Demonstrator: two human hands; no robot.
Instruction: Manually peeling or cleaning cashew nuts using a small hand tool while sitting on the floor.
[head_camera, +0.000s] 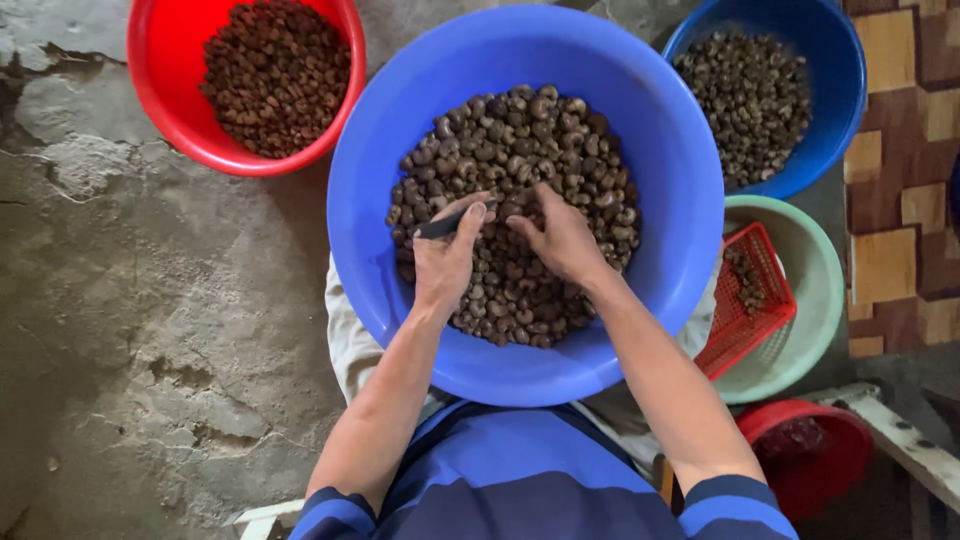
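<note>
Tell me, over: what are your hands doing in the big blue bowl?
Left hand grips a dark tool. Right hand picks among nuts. Big blue bowl on lap. Nothing blocking.

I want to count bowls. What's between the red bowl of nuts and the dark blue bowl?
In the head view, the big blue basin heaped with brown nuts sits between the red bowl and the dark blue bowl.

Brown nuts (520, 160) heaped in blue basin (400, 150) (dark tool (450, 224) atop)
</note>
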